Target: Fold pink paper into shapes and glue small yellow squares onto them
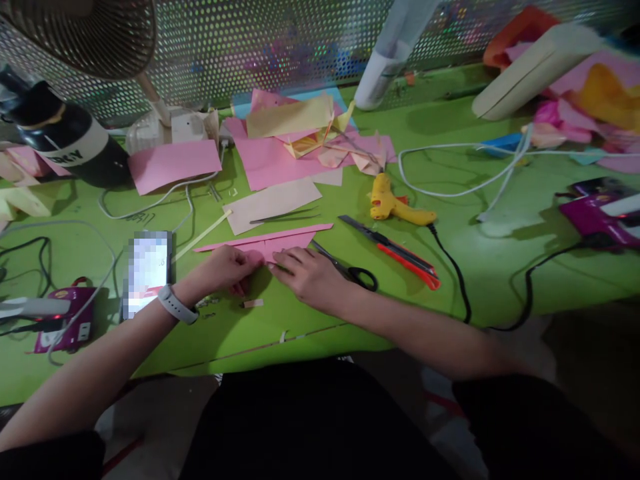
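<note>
A folded sheet of pink paper [293, 243] lies on the green table in front of me, a long narrow fold along its far edge. My left hand [227, 268] is closed, thumb and forefinger pinching the near side of this paper. Right beside it, my right hand [310, 277] bends its fingers over the paper's near edge and presses it; the fingertips nearly meet those of the left. Partly under my right hand lie scissors [363, 279] with black handles. To their right rests a red and black utility knife [400, 252], its blade out.
Beyond the paper lie tweezers [285, 217] on a beige card [270, 200]. A yellow glue gun [395, 203] trails a black cord rightward. A phone [150, 270] stands left, near a purple power strip [67, 317]. A fan [90, 33], dark bottle [70, 137] and paper sheets [260, 163] fill the back.
</note>
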Available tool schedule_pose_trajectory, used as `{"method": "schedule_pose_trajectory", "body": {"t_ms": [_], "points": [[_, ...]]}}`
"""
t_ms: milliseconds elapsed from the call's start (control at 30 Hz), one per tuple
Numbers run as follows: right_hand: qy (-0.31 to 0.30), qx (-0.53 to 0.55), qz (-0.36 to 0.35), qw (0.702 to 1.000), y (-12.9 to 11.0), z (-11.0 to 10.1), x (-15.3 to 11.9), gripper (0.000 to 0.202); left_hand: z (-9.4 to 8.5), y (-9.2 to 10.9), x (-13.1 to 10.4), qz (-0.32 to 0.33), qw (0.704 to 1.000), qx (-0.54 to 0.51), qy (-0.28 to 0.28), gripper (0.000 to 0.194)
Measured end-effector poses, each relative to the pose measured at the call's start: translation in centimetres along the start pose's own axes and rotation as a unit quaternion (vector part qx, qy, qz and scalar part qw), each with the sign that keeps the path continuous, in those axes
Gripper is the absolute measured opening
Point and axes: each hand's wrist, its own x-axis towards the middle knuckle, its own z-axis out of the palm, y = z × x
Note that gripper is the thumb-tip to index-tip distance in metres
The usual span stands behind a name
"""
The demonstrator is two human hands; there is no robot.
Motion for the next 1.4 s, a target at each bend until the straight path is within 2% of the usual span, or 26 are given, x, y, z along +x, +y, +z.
{"method": "schedule_pose_trajectory", "body": {"t_ms": [167, 367, 433, 500, 567, 600, 667, 733, 900, 1000, 1200, 1300, 1400], "points": [[0.011, -0.009, -0.009, 1.0, 0.1, 0.0, -0.1, 0.03, -1.1, -0.9, -0.8, 0.006, 1.0, 0.001, -0.005, 0.046], [-0.003, 0.012, -0.001, 1.0, -0.1, 0.0, 0.0, 0.032, -2.0, -1.4, -2.5, -0.031, 0.999, 0.011, 0.013, 0.043], [-0.005, 0.026, -0.001, 1.0, 0.0, -0.1, 0.0, 0.031, -2.1, -1.5, -3.2, -0.004, 0.997, 0.042, 0.066, 0.042], [0.008, 0.037, 0.002, 0.999, 0.3, -0.4, 0.1, 0.028, -2.0, -1.6, -3.6, 0.07, 0.974, 0.119, 0.18, 0.038], [0.032, 0.04, 0.011, 0.999, 0.7, -0.7, 0.2, 0.027, -1.6, -1.8, -3.5, 0.183, 0.918, 0.211, 0.28, 0.033], [0.042, 0.039, 0.014, 0.998, 0.9, -1.0, 0.3, 0.027, -1.2, -2.0, -3.3, 0.239, 0.888, 0.248, 0.304, 0.031], [0.046, 0.031, 0.014, 0.998, 1.2, -1.4, 0.3, 0.026, -0.5, -2.6, -2.7, 0.323, 0.85, 0.294, 0.295, 0.027], [0.024, 0.024, -0.002, 0.999, 1.3, -1.6, 0.4, 0.024, 0.4, -3.2, -2.4, 0.352, 0.834, 0.329, 0.27, 0.03], [-0.059, -0.001, -0.031, 0.998, 1.3, -1.7, 0.8, 0.025, 1.8, -4.4, -3.0, 0.343, 0.819, 0.383, 0.254, 0.032], [-0.078, -0.023, -0.047, 0.996, 1.6, -1.7, 1.1, 0.025, 2.4, -4.4, -3.7, 0.336, 0.814, 0.4, 0.255, 0.029], [-0.049, -0.078, -0.098, 0.991, 2.2, -1.3, 0.8, 0.027, 2.4, -3.6, -3.7, 0.324, 0.789, 0.446, 0.272, 0.032], [-0.026, -0.101, -0.107, 0.989, 2.1, -0.8, 0.6, 0.029, 2.2, -3.5, -2.7, 0.37, 0.763, 0.451, 0.278, 0.038], [-0.018, -0.103, -0.112, 0.988, 2.1, -0.6, 0.5, 0.03, 2.4, -4.1, -1.7, 0.427, 0.751, 0.446, 0.234, 0.038]]}}
